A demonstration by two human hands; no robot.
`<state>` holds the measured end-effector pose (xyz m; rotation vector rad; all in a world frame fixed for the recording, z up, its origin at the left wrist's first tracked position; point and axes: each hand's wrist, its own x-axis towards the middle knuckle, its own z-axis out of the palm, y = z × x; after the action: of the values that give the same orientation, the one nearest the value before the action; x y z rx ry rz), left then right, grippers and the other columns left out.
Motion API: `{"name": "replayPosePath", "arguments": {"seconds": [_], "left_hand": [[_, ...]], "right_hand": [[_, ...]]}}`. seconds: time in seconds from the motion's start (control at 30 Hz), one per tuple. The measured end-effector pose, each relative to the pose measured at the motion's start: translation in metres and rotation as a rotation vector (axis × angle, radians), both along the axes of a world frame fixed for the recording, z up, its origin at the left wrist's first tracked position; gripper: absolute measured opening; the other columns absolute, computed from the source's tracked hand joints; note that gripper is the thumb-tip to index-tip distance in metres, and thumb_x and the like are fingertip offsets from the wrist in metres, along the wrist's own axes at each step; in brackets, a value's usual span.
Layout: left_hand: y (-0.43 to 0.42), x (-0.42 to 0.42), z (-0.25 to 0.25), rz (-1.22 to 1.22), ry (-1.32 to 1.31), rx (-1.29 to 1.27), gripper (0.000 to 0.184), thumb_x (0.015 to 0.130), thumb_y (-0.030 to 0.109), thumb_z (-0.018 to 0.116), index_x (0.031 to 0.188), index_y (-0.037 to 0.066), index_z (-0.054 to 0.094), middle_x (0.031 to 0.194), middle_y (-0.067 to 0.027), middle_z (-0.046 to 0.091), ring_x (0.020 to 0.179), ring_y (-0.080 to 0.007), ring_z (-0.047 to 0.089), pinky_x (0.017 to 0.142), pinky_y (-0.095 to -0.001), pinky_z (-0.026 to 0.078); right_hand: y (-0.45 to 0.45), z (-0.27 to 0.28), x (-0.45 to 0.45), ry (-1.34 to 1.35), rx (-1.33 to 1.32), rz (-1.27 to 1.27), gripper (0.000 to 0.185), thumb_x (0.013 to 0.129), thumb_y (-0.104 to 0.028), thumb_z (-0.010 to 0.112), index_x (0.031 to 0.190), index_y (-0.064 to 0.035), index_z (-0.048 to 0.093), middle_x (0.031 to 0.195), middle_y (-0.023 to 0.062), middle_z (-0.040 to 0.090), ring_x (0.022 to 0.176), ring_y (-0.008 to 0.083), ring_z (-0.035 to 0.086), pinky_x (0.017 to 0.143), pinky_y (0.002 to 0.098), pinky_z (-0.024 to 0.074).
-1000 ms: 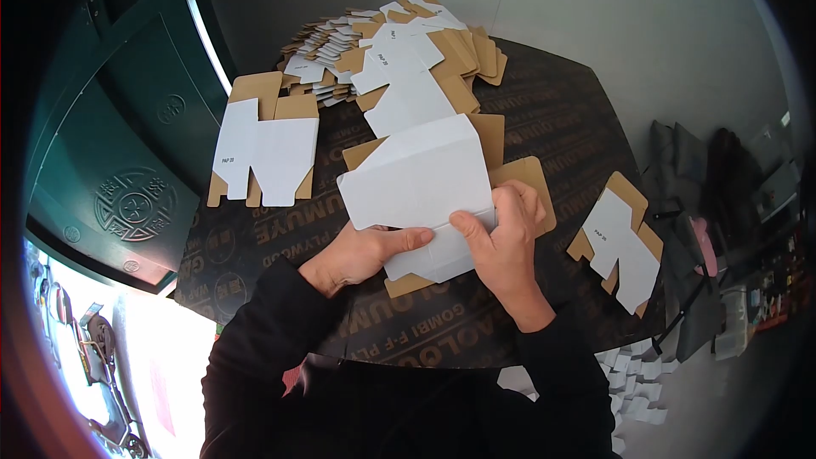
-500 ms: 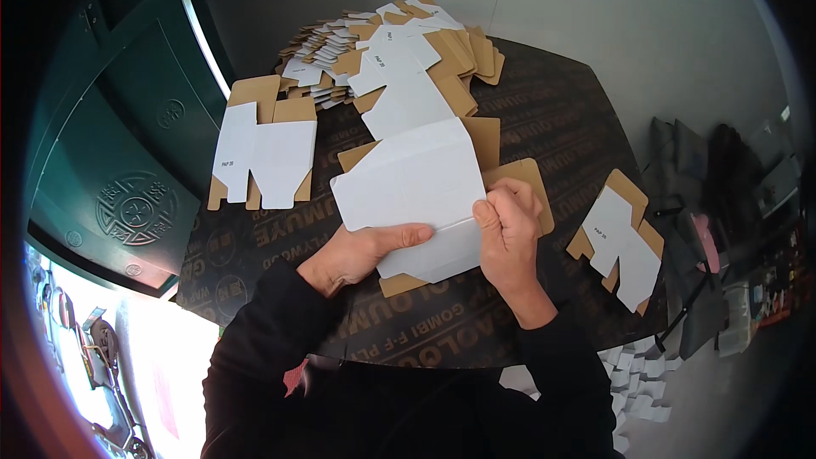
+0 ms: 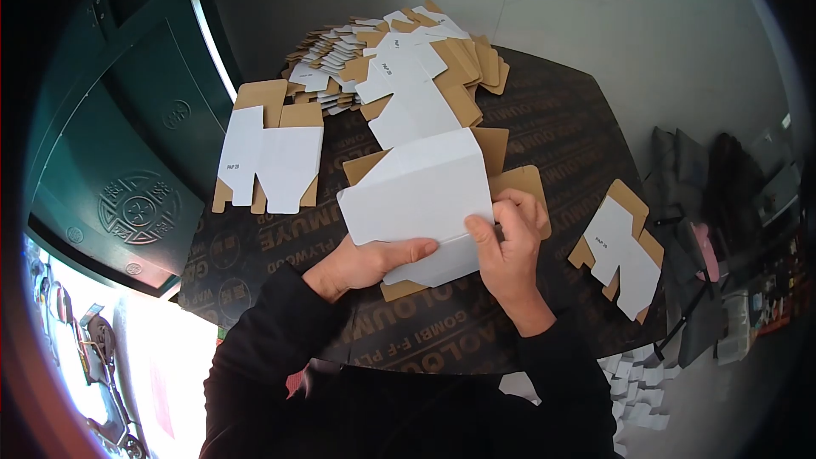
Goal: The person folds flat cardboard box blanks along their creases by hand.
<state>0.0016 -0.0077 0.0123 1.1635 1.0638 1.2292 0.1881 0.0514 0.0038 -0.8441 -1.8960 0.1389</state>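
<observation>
Between my hands is a flat cardboard box [image 3: 416, 191], white on the outside with brown flaps, held up over the dark table. My left hand [image 3: 361, 265] grips its lower left part, thumb on the white face and fingers hidden beneath. At the right edge, my right hand [image 3: 510, 238] pinches the cardboard beside a fold line, its thumb on the white side and fingers curled at a brown flap. Just beyond lies a white flattened box [image 3: 412, 106] at the front of the pile.
A heap of flattened boxes [image 3: 331, 55] covers the table's far end. One flattened box [image 3: 289, 157] lies at left, another [image 3: 625, 251] at right. The dark printed table [image 3: 561, 119] has a curved edge. White folded pieces [image 3: 642, 391] lie low on the right. A green door [image 3: 127, 127] stands left.
My right thumb has slid left along the fold, and my right fingers have shifted slightly. My left hand keeps its grip. The whole view has moved a little.
</observation>
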Motion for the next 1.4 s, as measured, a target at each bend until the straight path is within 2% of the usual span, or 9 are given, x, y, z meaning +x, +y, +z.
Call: {"name": "replayPosePath", "arguments": {"seconds": [0.27,0.47,0.63,0.77,0.97,1.1,1.27,1.3,1.4], "left_hand": [[0.001,-0.006,-0.01,-0.045,0.212,0.306,0.053,0.078,0.003,0.071,0.125,0.0,0.048,0.107,-0.0154,0.063,0.087,-0.0253,0.063,0.077,-0.0337,0.053],[0.002,-0.009,-0.011,-0.061,0.248,0.328,0.051,0.078,0.004,0.07,0.125,0.001,0.048,0.105,-0.0146,0.064,0.086,-0.0247,0.063,0.075,-0.0326,0.052],[0.0,-0.005,-0.01,-0.015,0.252,0.33,0.051,0.078,0.004,0.07,0.124,0.001,0.048,0.103,-0.0146,0.064,0.084,-0.0242,0.063,0.073,-0.0318,0.052],[-0.005,-0.003,-0.005,-0.018,0.392,0.316,0.05,0.077,0.001,0.071,0.123,0.0,0.05,0.096,-0.0129,0.065,0.079,-0.0209,0.062,0.069,-0.0304,0.052],[-0.008,-0.001,-0.002,-0.087,0.43,0.299,0.044,0.08,0.007,0.069,0.12,0.001,0.052,0.101,-0.0149,0.064,0.084,-0.0234,0.062,0.07,-0.0294,0.051],[-0.007,-0.001,-0.003,-0.17,0.673,0.309,0.04,0.078,0.014,0.072,0.113,0.0,0.058,0.096,-0.0143,0.065,0.085,-0.0235,0.062,0.071,-0.0288,0.05],[-0.006,-0.003,0.007,-0.294,0.535,0.07,0.044,0.074,0.021,0.076,0.107,-0.003,0.06,0.095,-0.0137,0.066,0.085,-0.0218,0.062,0.073,-0.0291,0.048],[-0.005,-0.005,0.009,-0.296,0.536,0.069,0.044,0.074,0.021,0.076,0.107,-0.003,0.06,0.095,-0.0137,0.066,0.085,-0.0218,0.062,0.073,-0.0291,0.048],[0.001,-0.023,0.016,-0.454,0.303,0.208,0.053,0.073,0.027,0.078,0.111,-0.005,0.059,0.098,-0.0138,0.066,0.087,-0.0201,0.061,0.076,-0.0298,0.047]], "right_hand": [[0.008,-0.003,0.007,0.015,0.036,0.068,0.02,0.078,-0.016,0.068,0.073,-0.0064,0.051,0.077,0.006,0.055,0.084,0.022,0.046,0.088,0.0382,0.0259],[-0.003,0.007,-0.004,-0.012,0.067,-0.027,0.02,0.081,-0.014,0.065,0.071,-0.0068,0.05,0.075,0.0049,0.055,0.083,0.0197,0.047,0.088,0.037,0.0262],[0.004,0.0,0.004,-0.016,0.057,0.06,0.018,0.083,-0.016,0.064,0.075,-0.0068,0.05,0.079,0.0047,0.055,0.082,0.0194,0.046,0.087,0.0366,0.0262],[0.01,-0.007,0.011,-0.009,0.021,0.105,0.016,0.085,-0.018,0.062,0.084,-0.0057,0.052,0.086,0.0042,0.056,0.083,0.02,0.044,0.087,0.0355,0.0267],[0.001,0.002,0.012,0.148,-0.056,0.183,0.015,0.089,-0.018,0.058,0.094,-0.0046,0.054,0.091,0.0036,0.055,0.082,0.0202,0.044,0.088,0.0352,0.0269],[0.0,0.001,0.013,0.263,-0.006,0.187,0.017,0.091,-0.018,0.055,0.101,-0.0042,0.055,0.091,0.0047,0.054,0.081,0.0189,0.043,0.086,0.0326,0.0306],[0.001,-0.002,0.017,0.282,-0.063,0.213,0.017,0.091,-0.016,0.054,0.104,-0.0045,0.055,0.091,0.0062,0.053,0.079,0.0179,0.041,0.08,0.0294,0.0351],[0.0,-0.002,0.018,0.283,-0.064,0.211,0.017,0.091,-0.016,0.054,0.104,-0.0045,0.055,0.091,0.0062,0.053,0.079,0.0179,0.041,0.08,0.0294,0.0351],[-0.001,-0.001,0.023,0.378,-0.244,0.22,0.018,0.093,-0.016,0.052,0.102,-0.0007,0.056,0.094,0.0077,0.055,0.081,0.0159,0.044,0.077,0.0254,0.036]]}}
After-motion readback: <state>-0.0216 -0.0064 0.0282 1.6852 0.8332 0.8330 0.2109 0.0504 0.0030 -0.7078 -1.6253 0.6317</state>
